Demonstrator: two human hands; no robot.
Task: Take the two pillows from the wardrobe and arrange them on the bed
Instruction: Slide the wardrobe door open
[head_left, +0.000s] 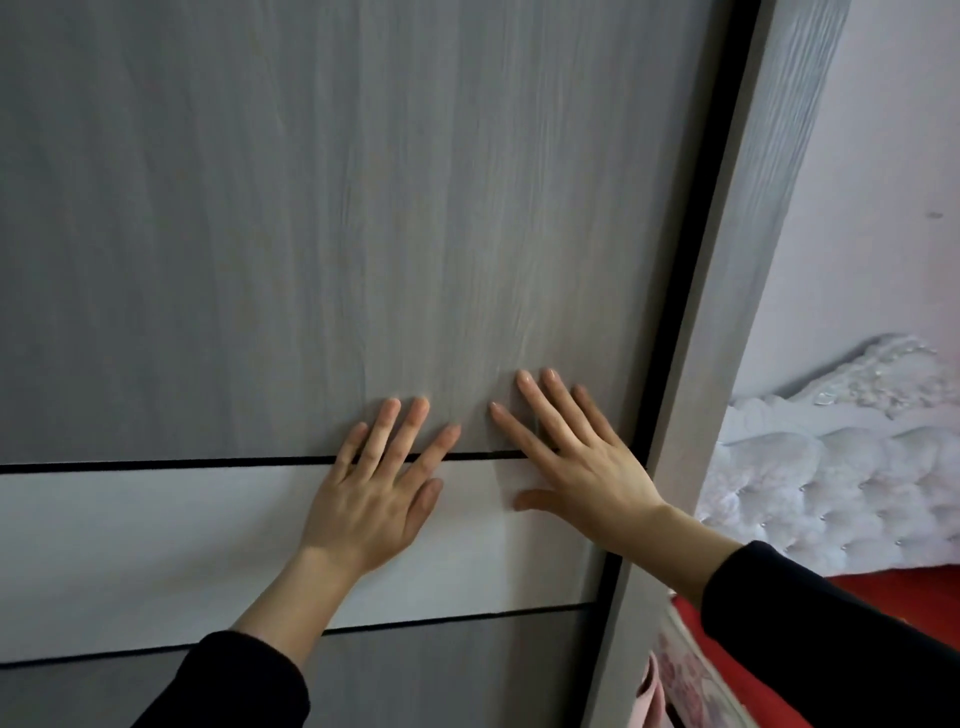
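Hands lie flat and spread on the door (363, 234), left hand (371, 496) beside right hand (576, 467), holding nothing. Pillows are unseen, presumably behind it; likely light and soft, best taken by their sides. Bed (841, 467) sits far right.

Dim, soft daylight from the right; no glare.

Brightest on pink wall (878, 171) and white tufted headboard (852, 462) at right; wardrobe door (311, 208) falling off to dull grey toward left edge. Faint soft shadows under fingers of left hand (371, 499) and right hand (582, 467) on the panel. Slightly soft overall, wood grain smeared, compression noise. Wide-angle bend in frame (727, 312), leaning hard at right.
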